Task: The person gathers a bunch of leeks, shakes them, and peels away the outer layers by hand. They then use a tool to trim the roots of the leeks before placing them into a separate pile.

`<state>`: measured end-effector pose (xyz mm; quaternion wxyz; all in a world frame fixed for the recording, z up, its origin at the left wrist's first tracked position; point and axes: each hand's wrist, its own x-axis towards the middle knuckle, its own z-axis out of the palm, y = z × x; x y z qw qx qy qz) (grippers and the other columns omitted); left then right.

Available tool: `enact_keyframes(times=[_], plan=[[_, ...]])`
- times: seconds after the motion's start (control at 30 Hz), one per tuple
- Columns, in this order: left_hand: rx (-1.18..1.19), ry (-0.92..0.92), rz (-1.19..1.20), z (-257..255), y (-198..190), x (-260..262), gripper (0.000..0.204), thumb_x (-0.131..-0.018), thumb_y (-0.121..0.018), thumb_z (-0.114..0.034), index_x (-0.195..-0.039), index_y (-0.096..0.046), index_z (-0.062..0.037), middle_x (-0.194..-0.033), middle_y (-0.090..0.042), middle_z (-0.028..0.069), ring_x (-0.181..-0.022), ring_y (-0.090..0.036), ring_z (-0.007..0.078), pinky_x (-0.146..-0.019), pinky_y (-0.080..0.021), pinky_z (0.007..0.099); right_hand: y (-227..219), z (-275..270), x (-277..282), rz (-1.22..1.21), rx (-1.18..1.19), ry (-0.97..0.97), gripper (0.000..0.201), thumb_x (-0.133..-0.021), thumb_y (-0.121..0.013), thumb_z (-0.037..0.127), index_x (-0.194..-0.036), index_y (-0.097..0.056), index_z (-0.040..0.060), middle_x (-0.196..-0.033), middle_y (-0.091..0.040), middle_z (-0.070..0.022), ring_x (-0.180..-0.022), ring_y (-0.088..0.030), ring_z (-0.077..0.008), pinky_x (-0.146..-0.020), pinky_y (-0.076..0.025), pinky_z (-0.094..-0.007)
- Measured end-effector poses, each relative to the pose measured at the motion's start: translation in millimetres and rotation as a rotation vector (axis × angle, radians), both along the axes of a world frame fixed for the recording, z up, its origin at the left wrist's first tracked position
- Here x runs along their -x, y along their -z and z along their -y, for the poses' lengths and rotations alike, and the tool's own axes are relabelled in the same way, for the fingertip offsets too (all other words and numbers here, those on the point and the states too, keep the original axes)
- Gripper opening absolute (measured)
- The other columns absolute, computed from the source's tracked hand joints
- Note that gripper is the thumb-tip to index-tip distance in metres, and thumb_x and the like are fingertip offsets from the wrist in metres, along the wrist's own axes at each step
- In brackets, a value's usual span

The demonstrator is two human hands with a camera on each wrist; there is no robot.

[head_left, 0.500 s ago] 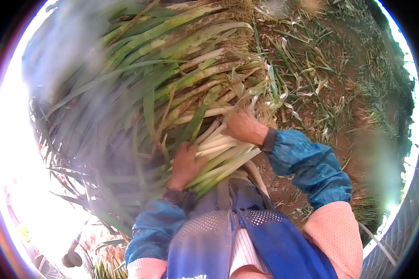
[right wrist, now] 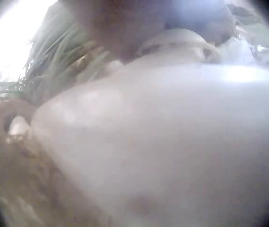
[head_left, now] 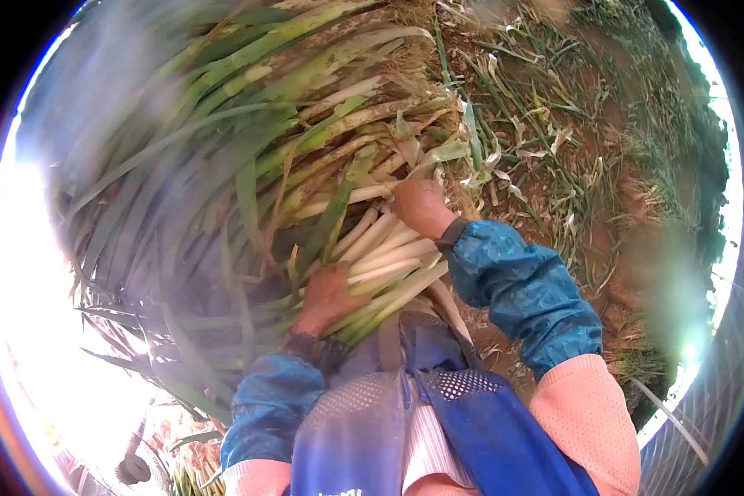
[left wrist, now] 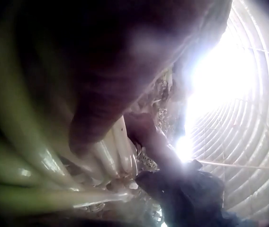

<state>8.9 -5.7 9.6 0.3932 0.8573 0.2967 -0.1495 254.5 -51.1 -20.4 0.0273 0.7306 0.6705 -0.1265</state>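
A big bundle of green onions lies across the person's lap, white stalks toward the body, green leaves fanning up and left. My left hand grips the stalks from the left side, fingers curled around them; in the left wrist view the fingers wrap the pale stalks. My right hand holds the stalks near their root ends, just right of the bundle. The right wrist view is filled by a blurred white stalk pressed close to the lens.
Bare reddish soil strewn with cut leaves lies to the right. A blue apron and blue sleeves fill the bottom. A ribbed greenhouse wall shows in the left wrist view. Bright glare washes out the left edge.
Both hands shifted slightly up and left along the stalks; the right hand moved nearer the root ends. The bundle stays held.
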Motion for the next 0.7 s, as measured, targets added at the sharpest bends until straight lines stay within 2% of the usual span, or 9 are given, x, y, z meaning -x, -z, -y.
enact_keyframes(times=[0.07,0.17,0.2,0.33,0.43,0.47,0.5,0.57,0.7], plan=[[0.049,0.022,-0.039,-0.9,5.4,-0.3,0.078,-0.06,-0.073,-0.044,-0.117,-0.046,0.001,-0.108,-0.054,0.024,-0.101,-0.05,0.0403,-0.086,-0.04,0.0448,9.2,5.8,-11.0,-0.025,0.031,-0.015,0.011,-0.072,-0.055,0.018,-0.078,-0.061,0.0117,-0.077,-0.061,-0.0091,-0.073,-0.06,-0.0268,-0.059,-0.046,-0.0381],[-0.003,0.003,0.041,1.0,7.5,0.8,0.063,-0.059,-0.072,-0.041,-0.101,-0.051,-0.0002,-0.092,-0.057,0.0207,-0.088,-0.053,0.0375,-0.077,-0.042,0.0448,7.0,1.1,-58.9,0.138,0.208,0.185,0.01,-0.068,-0.054,0.013,-0.076,-0.061,0.0126,-0.074,-0.061,-0.0096,-0.071,-0.061,-0.0268,-0.061,-0.047,-0.0393],[0.0,0.022,0.048,2.3,9.2,1.7,0.063,-0.059,-0.072,-0.041,-0.102,-0.051,-0.0001,-0.093,-0.057,0.0206,-0.088,-0.053,0.0373,-0.077,-0.042,0.0446,25.3,13.0,-97.9,0.289,0.061,0.135,0.009,-0.07,-0.054,0.014,-0.075,-0.061,0.0122,-0.073,-0.061,-0.0091,-0.07,-0.061,-0.0273,-0.059,-0.048,-0.04],[-0.032,0.045,0.04,5.1,11.4,4.4,0.065,-0.059,-0.071,-0.041,-0.104,-0.051,0.0004,-0.096,-0.056,0.0202,-0.089,-0.053,0.0366,-0.078,-0.041,0.0442,-35.3,25.9,-205.9,0.395,0.036,0.528,0.01,-0.078,-0.053,0.017,-0.082,-0.062,0.0144,-0.073,-0.062,-0.0093,-0.064,-0.063,-0.026,-0.051,-0.049,-0.0371],[-0.012,0.037,0.052,9.9,12.9,3.2,0.066,-0.059,-0.071,-0.04,-0.106,-0.05,0.0003,-0.097,-0.056,0.0195,-0.089,-0.053,0.0365,-0.078,-0.041,0.0443,-47.4,10.8,-149.7,0.407,-0.289,0.155,0.01,-0.077,-0.051,0.01,-0.085,-0.057,0.0116,-0.076,-0.06,-0.0097,-0.065,-0.061,-0.0268,-0.05,-0.048,-0.0369],[-0.001,0.031,0.059,9.3,13.9,3.6,0.066,-0.059,-0.071,-0.04,-0.107,-0.049,0.0002,-0.098,-0.055,0.0193,-0.089,-0.053,0.0365,-0.078,-0.041,0.0443,-34.7,8.1,-112.5,0.145,-0.203,0.046,0.011,-0.076,-0.049,0.004,-0.085,-0.054,0.0088,-0.08,-0.057,-0.01,-0.071,-0.059,-0.0258,-0.053,-0.048,-0.0355],[-0.008,0.038,0.054,9.9,13.0,5.0,0.066,-0.06,-0.072,-0.039,-0.108,-0.049,0.0001,-0.098,-0.055,0.0192,-0.09,-0.053,0.0364,-0.079,-0.041,0.0444,-45.8,-1.2,-59.1,0.146,0.04,-0.136,0.011,-0.078,-0.048,0.007,-0.087,-0.054,0.0068,-0.087,-0.057,-0.011,-0.078,-0.057,-0.026,-0.062,-0.049,-0.0352],[-0.016,0.055,0.039,13.7,9.6,7.1,0.066,-0.06,-0.072,-0.037,-0.109,-0.048,-0.0002,-0.1,-0.054,0.0191,-0.092,-0.051,0.0362,-0.08,-0.04,0.0447,-16.6,-4.0,6.9,-0.267,-0.04,-0.296,0.016,-0.079,-0.05,0.012,-0.088,-0.06,0.0041,-0.093,-0.057,-0.0122,-0.091,-0.055,-0.0271,-0.076,-0.047,-0.0378],[0.016,0.059,0.044,19.7,0.9,10.6,0.065,-0.06,-0.072,-0.035,-0.11,-0.048,-0.0002,-0.105,-0.051,0.0184,-0.098,-0.049,0.0351,-0.083,-0.038,0.0443,16.0,0.2,48.9,-0.23,0.153,-0.195,0.038,-0.079,-0.056,0.038,-0.098,-0.061,0.0055,-0.097,-0.057,-0.0129,-0.1,-0.05,-0.033,-0.085,-0.038,-0.0465]])
